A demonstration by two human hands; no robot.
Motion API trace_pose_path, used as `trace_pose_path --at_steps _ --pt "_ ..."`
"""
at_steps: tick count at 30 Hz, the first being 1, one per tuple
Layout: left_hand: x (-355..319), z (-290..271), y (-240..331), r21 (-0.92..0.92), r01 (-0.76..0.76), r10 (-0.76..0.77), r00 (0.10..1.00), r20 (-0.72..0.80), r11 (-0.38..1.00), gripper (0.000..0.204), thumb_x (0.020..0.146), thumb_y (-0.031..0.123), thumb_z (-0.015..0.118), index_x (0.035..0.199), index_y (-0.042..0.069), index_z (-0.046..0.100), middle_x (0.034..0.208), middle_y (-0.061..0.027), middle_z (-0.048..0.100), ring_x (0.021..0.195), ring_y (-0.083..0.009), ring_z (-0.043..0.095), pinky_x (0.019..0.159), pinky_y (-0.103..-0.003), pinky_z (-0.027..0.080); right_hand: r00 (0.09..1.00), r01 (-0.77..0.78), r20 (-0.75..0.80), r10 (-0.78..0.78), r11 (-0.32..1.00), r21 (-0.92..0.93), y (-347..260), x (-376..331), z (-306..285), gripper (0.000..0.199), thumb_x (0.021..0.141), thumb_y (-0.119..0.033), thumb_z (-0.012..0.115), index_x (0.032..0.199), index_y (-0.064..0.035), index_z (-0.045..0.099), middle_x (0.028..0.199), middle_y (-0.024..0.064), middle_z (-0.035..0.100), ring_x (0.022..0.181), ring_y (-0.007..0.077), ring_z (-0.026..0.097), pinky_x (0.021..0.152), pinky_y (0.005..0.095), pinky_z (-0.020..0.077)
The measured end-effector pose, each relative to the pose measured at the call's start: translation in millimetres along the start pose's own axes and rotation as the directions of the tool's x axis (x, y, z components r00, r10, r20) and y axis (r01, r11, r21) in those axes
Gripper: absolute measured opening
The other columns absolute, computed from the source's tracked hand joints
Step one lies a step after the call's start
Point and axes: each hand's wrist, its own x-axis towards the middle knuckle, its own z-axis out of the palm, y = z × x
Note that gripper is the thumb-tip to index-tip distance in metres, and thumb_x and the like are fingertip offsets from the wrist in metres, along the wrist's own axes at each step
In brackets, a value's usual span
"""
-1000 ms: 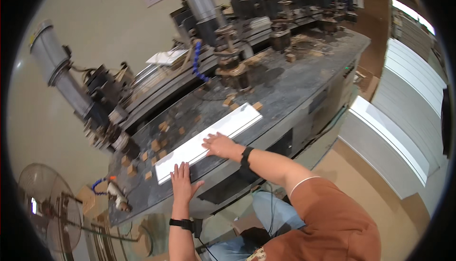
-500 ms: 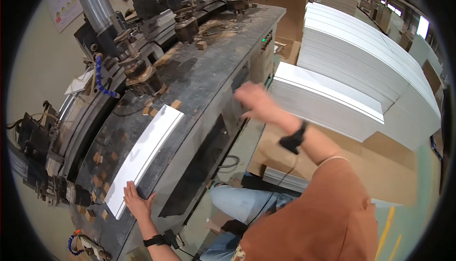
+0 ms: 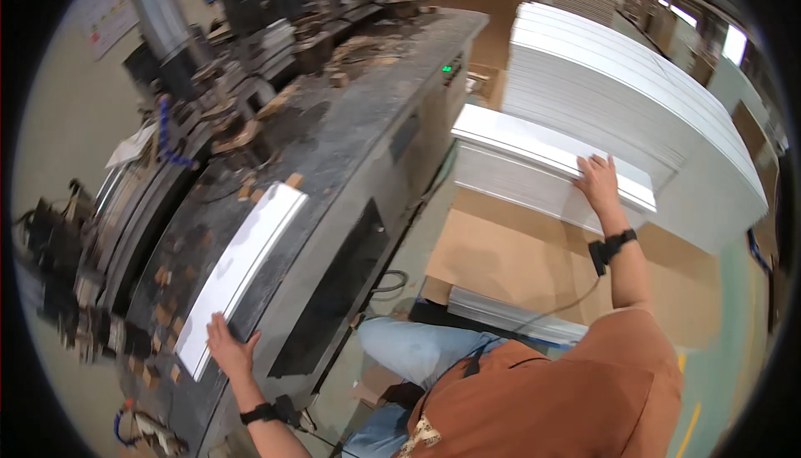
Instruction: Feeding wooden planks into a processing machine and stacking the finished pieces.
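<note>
A long white panel (image 3: 244,276) lies on the dark machine table (image 3: 367,99), next to small wooden blocks. My left hand (image 3: 229,351) rests at the panel's near end, fingers spread flat and thumb held apart. To the right, a short stack of white panels (image 3: 501,166) is topped by a long white panel (image 3: 526,139) with a grooved edge. My right hand (image 3: 599,184) touches this top panel towards its right end, with its fingers extended over the upper face and not closed around it.
Drilling heads (image 3: 238,137) stand over the table's far side. Wooden blocks (image 3: 150,374) lie scattered near its left end. Behind the short stack rises a large pile of white panels (image 3: 617,83). Brown board (image 3: 509,245) lies in front of the short stack.
My right hand has swung from beside the machine table to the right and come down on the top panel of the short stack. My left hand stays on the table's panel.
</note>
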Motion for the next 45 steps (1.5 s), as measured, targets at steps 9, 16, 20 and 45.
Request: trace_pose_path --at_steps 9,16,20,45 --pt "0.8 -10.4 24.1 0.028 0.024 -0.023 0.999 -0.04 0.999 0.096 0.059 0.049 0.081 0.14 0.017 0.041 0.143 -0.0112 0.04 0.134 -0.0348 0.032 0.108 -0.057 0.025 0.87 0.381 -0.415 -0.268 0.898 0.22 -128.2 14.9 -24.2 0.039 0.073 0.005 0.058 0.108 -0.0104 0.065 0.106 0.0117 0.067 0.1 0.0294 0.063 0.083 0.0359 0.0529" --pt "-82.9 -12.9 21.1 0.126 -0.023 0.063 0.944 -0.324 0.992 0.039 0.08 0.017 0.061 0.119 0.011 0.057 0.12 -0.0059 0.058 0.122 -0.0238 0.049 0.103 -0.049 0.036 0.649 0.75 -0.542 -0.534 0.329 0.574 -315.8 72.4 -84.7 0.031 0.074 0.002 0.06 0.101 -0.0107 0.067 0.098 0.0099 0.069 0.09 0.0288 0.066 0.076 0.036 0.0542" --pt "-154.2 -83.5 12.1 0.202 -0.05 0.118 0.932 -0.343 0.978 0.033 0.08 0.012 0.056 0.112 0.008 0.061 0.109 -0.0061 0.063 0.11 -0.0221 0.059 0.092 -0.037 0.048 0.441 0.832 -0.628 -0.641 0.03 0.553 -416.9 82.5 -103.4 0.03 0.076 -0.001 0.056 0.103 -0.011 0.065 0.097 0.009 0.069 0.089 0.0282 0.067 0.074 0.0362 0.0546" --pt "-570.1 -277.9 125.0 0.623 0.76 -0.585 0.595 -0.551 0.187 0.027 0.085 0.001 0.057 0.111 0.007 0.064 0.106 -0.0098 0.067 0.101 -0.0294 0.064 0.081 -0.037 0.052 0.321 0.764 -0.433 -0.842 -0.039 0.644 -647.7 43.5 -41.4 0.037 0.084 -0.021 0.065 0.12 -0.014 0.061 0.129 0.0099 0.057 0.122 0.0316 0.05 0.097 0.0385 0.0449"
